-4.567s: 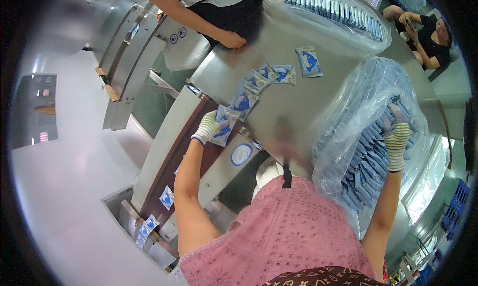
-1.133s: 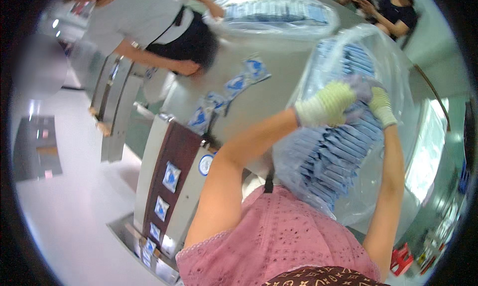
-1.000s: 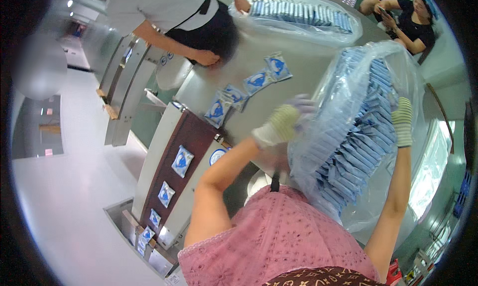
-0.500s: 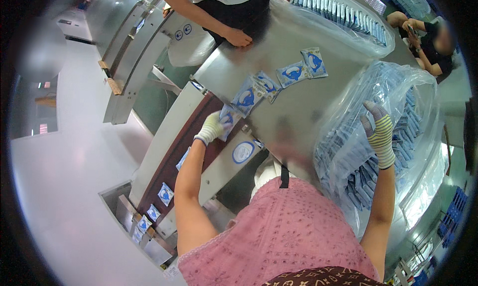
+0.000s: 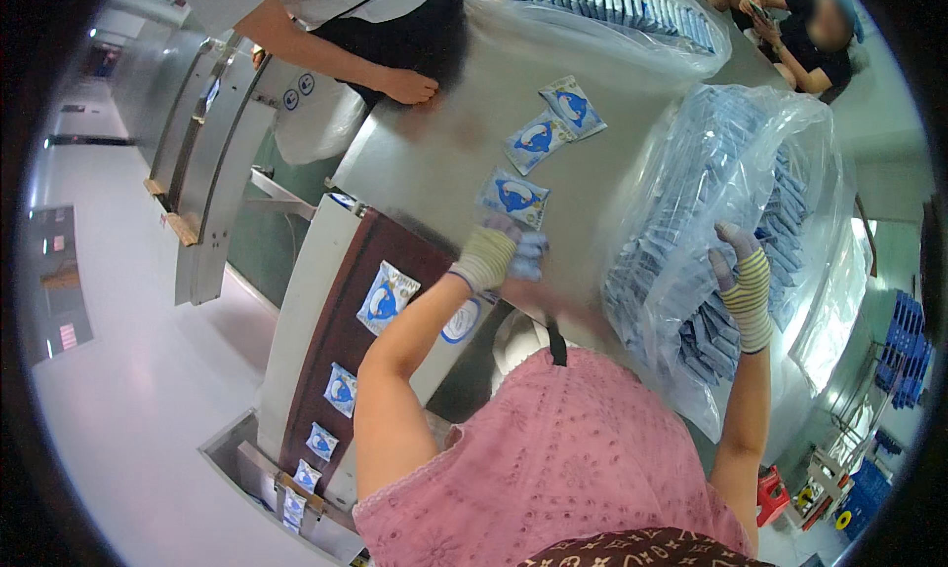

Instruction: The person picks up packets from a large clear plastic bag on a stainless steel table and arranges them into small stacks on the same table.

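Bright light glints off the plastic bag (image 5: pixel 681 256), while the fisheye rim darkens.

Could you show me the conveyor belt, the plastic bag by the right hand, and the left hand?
Conveyor belt (image 5: pixel 342 346): head view, bare dark red surface.
Plastic bag (image 5: pixel 683 259): head view, clear side wall.
Left hand (image 5: pixel 488 253): head view, gloved back.
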A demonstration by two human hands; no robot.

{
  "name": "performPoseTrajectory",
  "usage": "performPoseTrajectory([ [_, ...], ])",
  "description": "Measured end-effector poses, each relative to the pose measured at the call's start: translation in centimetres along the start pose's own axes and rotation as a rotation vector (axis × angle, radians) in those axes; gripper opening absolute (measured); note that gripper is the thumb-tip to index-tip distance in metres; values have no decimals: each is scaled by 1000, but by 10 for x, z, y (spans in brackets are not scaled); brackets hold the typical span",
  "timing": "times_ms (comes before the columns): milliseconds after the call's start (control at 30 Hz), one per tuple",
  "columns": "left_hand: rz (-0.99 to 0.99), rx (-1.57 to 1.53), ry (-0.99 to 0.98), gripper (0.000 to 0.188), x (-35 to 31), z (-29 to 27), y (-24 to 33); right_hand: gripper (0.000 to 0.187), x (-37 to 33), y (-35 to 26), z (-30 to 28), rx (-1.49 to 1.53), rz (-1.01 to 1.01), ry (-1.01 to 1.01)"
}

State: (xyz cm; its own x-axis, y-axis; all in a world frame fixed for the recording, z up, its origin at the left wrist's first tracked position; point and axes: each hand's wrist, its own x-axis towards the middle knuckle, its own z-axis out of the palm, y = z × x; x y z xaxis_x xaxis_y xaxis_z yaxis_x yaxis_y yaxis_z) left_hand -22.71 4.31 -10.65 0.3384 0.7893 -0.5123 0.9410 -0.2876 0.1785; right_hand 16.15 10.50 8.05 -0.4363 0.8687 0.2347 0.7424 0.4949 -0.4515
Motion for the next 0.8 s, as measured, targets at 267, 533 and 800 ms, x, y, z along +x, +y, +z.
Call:
performPoseTrajectory([
  [267,355,58,108,69,46,-52,-26,36,-16,1,-5,9,14,67],
  [533,288,-139,-97,98,61,-49,46,29,-8,65,-63,74,147,383],
  [800,325,-1127,133,101,55,-91,79,43,38,259,-73,-343,312,-57],
])
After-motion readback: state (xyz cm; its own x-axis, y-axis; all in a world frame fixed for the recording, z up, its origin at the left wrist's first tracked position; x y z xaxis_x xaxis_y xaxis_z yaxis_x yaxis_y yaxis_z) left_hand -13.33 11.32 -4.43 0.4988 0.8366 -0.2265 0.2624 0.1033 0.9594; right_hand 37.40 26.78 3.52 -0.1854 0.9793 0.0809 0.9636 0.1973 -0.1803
